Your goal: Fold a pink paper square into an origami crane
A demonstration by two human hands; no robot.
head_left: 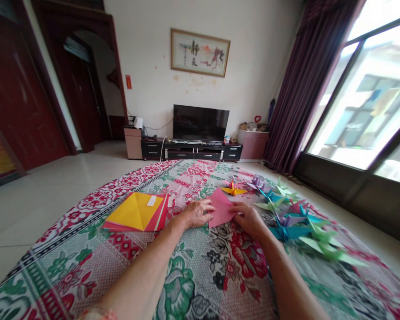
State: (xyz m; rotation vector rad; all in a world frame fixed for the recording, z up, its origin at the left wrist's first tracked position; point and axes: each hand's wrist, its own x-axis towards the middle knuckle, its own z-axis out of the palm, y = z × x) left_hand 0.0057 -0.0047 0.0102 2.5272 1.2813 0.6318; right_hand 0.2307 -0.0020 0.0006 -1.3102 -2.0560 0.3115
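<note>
A pink sheet of origami paper (221, 209) lies before me on the flowered tablecloth (200, 284). At its left edge, my left hand (198, 213) has its fingers bent and closed on the paper. My right hand (248, 218) grips the right edge between thumb and fingers. Left of my hands is a stack of paper squares with a yellow sheet (135, 211) on top and red ones (166, 209) beneath. Folded paper cranes spread out on the right: an orange one (233, 190), a blue one (290, 232), a green one (328, 244) and several others.
A small white piece (151, 201) rests on the yellow sheet. The table's curved far edge lies beyond the cranes. Against the wall stand a television (201, 123) and a low black cabinet (195, 152). A purple curtain (296, 89) hangs by the window at right.
</note>
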